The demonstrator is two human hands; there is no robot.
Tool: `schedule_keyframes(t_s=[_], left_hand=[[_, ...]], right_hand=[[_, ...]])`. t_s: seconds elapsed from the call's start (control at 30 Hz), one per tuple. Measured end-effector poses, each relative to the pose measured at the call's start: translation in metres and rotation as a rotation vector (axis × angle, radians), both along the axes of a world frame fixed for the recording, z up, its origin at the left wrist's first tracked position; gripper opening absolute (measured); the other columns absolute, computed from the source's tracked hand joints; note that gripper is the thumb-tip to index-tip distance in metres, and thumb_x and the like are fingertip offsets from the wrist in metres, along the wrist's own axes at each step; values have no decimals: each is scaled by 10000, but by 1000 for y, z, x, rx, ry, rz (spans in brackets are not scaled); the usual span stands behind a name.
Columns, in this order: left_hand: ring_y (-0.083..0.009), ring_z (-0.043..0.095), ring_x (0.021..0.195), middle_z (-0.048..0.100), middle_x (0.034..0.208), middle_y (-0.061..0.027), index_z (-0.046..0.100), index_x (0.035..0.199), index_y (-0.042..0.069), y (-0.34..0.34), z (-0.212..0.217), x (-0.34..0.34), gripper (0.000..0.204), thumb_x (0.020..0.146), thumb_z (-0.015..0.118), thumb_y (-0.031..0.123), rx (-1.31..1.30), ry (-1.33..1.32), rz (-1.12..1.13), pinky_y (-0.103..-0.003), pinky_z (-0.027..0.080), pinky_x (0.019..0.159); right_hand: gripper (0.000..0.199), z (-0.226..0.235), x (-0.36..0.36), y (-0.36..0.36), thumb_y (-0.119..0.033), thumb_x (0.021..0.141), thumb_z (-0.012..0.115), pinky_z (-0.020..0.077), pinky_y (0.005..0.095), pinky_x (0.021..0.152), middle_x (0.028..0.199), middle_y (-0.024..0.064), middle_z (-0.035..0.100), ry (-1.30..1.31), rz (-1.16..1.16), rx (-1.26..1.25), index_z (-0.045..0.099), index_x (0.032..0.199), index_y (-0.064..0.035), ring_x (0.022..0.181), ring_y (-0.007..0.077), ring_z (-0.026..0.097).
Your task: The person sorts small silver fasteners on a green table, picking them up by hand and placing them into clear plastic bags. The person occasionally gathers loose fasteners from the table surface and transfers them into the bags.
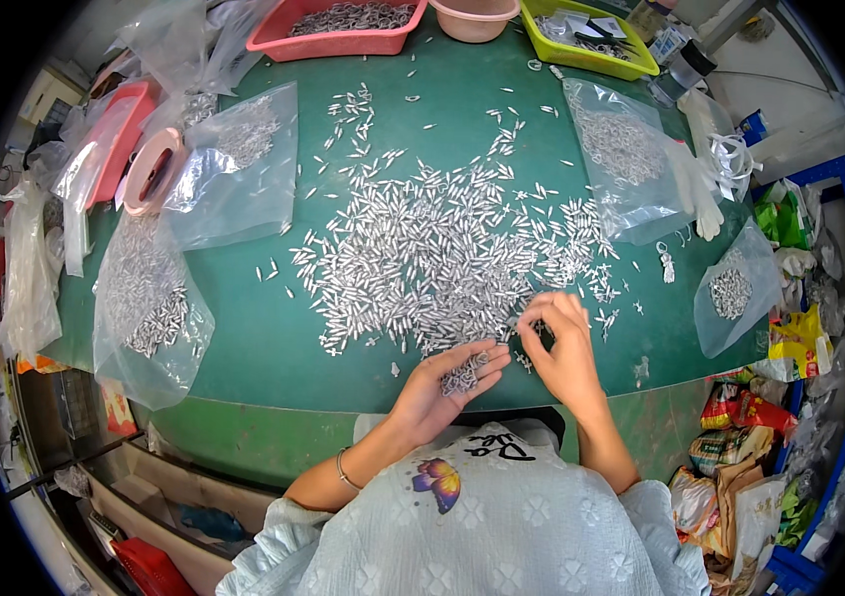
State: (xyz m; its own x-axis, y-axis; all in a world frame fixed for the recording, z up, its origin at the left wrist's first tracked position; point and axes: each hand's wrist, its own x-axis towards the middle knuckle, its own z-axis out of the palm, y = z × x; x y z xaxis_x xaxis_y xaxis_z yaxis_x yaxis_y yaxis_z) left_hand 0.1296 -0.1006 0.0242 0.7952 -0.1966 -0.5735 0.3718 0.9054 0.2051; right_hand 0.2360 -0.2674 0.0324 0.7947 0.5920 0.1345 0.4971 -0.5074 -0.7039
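A wide scatter of small silver metal pieces (442,248) covers the middle of the green table (264,348). My left hand (439,389) lies palm up near the front edge, cupped around a small heap of the silver pieces (464,374). My right hand (559,343) hovers just right of it at the pile's near edge, fingertips pinched on one or two silver pieces.
Clear plastic bags of the same pieces lie at the left (149,298), upper left (239,164), upper right (626,159) and right (732,293). A pink tray (333,25), a pink bowl (474,18) and a yellow-green tray (591,45) line the far edge. White gloves (696,189) lie right.
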Motion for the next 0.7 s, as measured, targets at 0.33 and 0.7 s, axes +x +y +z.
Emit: schedule_keyframes(t_s=[0.33, 0.7], left_hand=[[-89, 396, 581, 450, 691, -5, 560, 816, 81, 0, -4, -6, 307, 1013, 502, 309, 15, 115, -129, -221, 328, 492], [-53, 261, 452, 329, 567, 22, 489, 693, 115, 8, -10, -11, 390, 1007, 495, 347, -77, 151, -129, -206, 182, 363]], right_hand=[[385, -1, 6, 24, -68, 771, 713, 340, 428, 998, 1261, 91, 544, -120, 154, -25, 644, 1148, -102, 1212, 317, 458], [226, -21, 23, -9, -65, 755, 716, 336, 427, 980, 1198, 87, 567, -301, -88, -178, 651, 971, -73, 1197, 309, 478]])
